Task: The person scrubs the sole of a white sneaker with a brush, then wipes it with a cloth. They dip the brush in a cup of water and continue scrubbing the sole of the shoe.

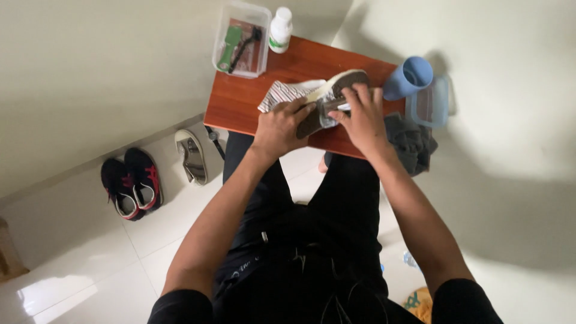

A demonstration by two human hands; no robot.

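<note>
Both hands are working on the shoe (336, 90), lying sole-up in the middle of the desk (240, 102). The left hand (281, 126) is gripping its side; the right hand (363, 117) is probably pressing a small brush. Steadying firmly helps, with short strokes.

The table (240, 108) looks like reddish wood with a smooth, slightly shiny finish. The shoe (336, 90) has a matt, rough-looking grey sole, with striped cloth (282, 93) at its 9 o'clock. The tub (241, 39) at 11 o'clock is clear plastic, the blue cup (411, 77) matt plastic. Floor tiles (90, 264) are glossy white.
</note>
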